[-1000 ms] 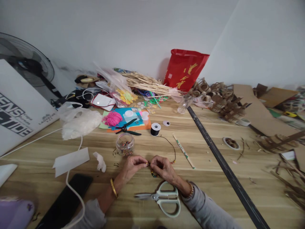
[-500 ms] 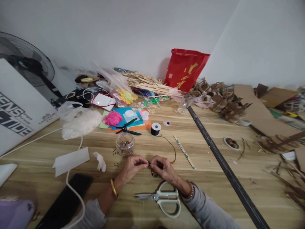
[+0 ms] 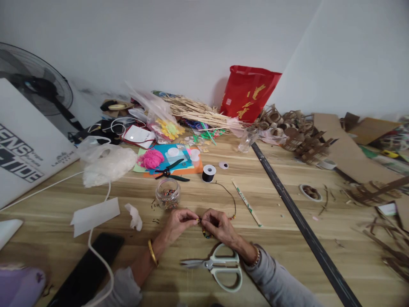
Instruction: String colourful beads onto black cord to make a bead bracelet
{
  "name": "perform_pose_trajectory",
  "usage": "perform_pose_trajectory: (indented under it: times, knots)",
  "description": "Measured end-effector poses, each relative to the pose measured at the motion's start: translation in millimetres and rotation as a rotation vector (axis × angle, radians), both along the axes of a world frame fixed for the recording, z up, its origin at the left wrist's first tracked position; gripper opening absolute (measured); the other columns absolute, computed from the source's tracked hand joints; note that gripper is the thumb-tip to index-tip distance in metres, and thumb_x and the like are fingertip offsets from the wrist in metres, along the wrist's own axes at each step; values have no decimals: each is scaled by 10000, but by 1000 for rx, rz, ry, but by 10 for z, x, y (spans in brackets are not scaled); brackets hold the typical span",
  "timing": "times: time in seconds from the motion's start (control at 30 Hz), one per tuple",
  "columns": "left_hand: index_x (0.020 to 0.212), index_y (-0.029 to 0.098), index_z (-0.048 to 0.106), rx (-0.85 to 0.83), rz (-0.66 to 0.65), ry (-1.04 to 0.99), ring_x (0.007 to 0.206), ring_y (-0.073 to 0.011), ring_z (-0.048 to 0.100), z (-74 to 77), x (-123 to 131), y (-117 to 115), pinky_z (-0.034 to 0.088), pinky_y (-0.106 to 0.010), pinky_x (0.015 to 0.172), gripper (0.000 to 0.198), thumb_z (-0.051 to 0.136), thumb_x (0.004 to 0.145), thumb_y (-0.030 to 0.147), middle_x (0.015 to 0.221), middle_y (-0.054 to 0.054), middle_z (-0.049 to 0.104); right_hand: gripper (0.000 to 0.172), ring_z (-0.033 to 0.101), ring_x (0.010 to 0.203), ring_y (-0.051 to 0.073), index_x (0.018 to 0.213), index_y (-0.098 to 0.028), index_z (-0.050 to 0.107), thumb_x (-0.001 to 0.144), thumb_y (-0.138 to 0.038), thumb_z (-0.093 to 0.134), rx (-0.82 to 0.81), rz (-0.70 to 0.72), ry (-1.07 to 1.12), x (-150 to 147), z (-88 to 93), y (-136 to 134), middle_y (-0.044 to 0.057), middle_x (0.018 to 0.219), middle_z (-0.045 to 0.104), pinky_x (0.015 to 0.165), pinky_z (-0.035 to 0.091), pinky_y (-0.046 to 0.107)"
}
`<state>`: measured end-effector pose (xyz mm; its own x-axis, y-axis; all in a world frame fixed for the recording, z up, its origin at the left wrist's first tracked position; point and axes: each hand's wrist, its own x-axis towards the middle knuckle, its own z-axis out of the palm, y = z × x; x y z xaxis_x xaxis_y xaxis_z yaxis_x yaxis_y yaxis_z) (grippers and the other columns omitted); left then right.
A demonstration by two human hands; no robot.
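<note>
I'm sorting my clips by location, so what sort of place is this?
Probably a craft or hobby workspace. A cluttered wooden table holds a jar of beads, a black thread spool and scissors, with cut cardboard pieces at the right. The left hand and right hand pinch a beaded string.

We take the bead jar [image 3: 168, 194] as our mark. Left of the jar, the surface [image 3: 57, 200] is bare between the crumpled tissue [image 3: 134, 216] and the white paper slip [image 3: 95, 215]. Just in front of the jar, our left hand [image 3: 177, 222] and right hand [image 3: 220, 225] pinch the beaded cord [image 3: 206, 233] and block that stretch. Closer to us lie the scissors [image 3: 220, 264]. Right of the jar, the thread spool [image 3: 208, 172], its black thread [image 3: 230, 197] and a stick [image 3: 246, 208] stand in the way. Beyond them, a broad open lane reaches the black rail [image 3: 297, 217]. Behind the jar, the pliers [image 3: 171, 171] crowd close.
</note>
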<state>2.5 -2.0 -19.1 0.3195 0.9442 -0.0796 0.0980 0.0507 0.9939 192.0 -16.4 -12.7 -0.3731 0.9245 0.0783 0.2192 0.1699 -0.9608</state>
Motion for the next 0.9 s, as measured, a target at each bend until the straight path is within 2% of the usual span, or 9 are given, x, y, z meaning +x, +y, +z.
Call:
perform_pose_trajectory:
  times: [0.17, 0.53, 0.9]
  knots:
    - [700, 133, 714, 28, 7, -17, 645, -174, 647, -22, 6, -3, 508, -269, 635, 121, 723, 650, 243, 675, -41, 732, 350, 420, 498, 90, 736, -148, 573, 835, -484, 580, 19, -5, -7, -3, -2, 4, -13, 585, 518, 466, 340, 199]
    - [692, 134, 716, 43, 3, 1, 645, -171, 642, 29, 17, -18, 513, -269, 640, 84, 707, 646, 204, 674, -40, 729, 323, 425, 509, 88, 753, -145, 587, 842, -456, 589, 20, 10, 8, -2, -28, 4, -15, 583, 517, 457, 341, 186]
    - [705, 131, 706, -5, -39, -49, 632, -152, 621, 22, 45, -45, 489, -252, 628, 87, 705, 641, 190, 669, -27, 711, 354, 439, 524, 91, 761, -138, 607, 823, -486, 608, -12, 52, 63, 6, -33, 10, -1, 612, 545, 480, 363, 200]
